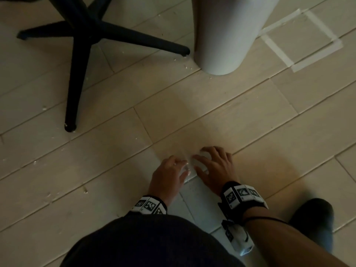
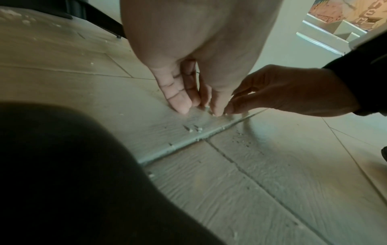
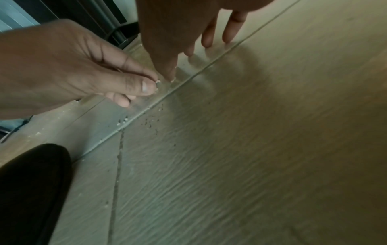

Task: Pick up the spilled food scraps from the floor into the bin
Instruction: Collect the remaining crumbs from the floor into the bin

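Note:
Small white food scraps [image 2: 198, 129] lie scattered along a seam in the pale plank floor [image 1: 250, 122], and more scraps [image 3: 123, 121] sit beside that seam. My left hand [image 3: 156, 82] is down at the floor and pinches a tiny white crumb between thumb and forefinger. Just to its right, my right hand [image 1: 196, 162] has its fingers spread, with the fingertips [image 3: 172, 77] touching the floor at another crumb. The tall pale bin [image 1: 227, 35] stands upright farther ahead, slightly to the right. More crumbs [image 1: 185, 66] lie near its base.
A black star-shaped chair base [image 1: 82, 35] spreads over the floor at the upper left, one leg ending close to the bin. White tape [image 1: 279, 49] marks a square on the floor at the upper right. My dark-clothed knee [image 1: 144, 243] and a dark foot [image 1: 312, 214] are nearest.

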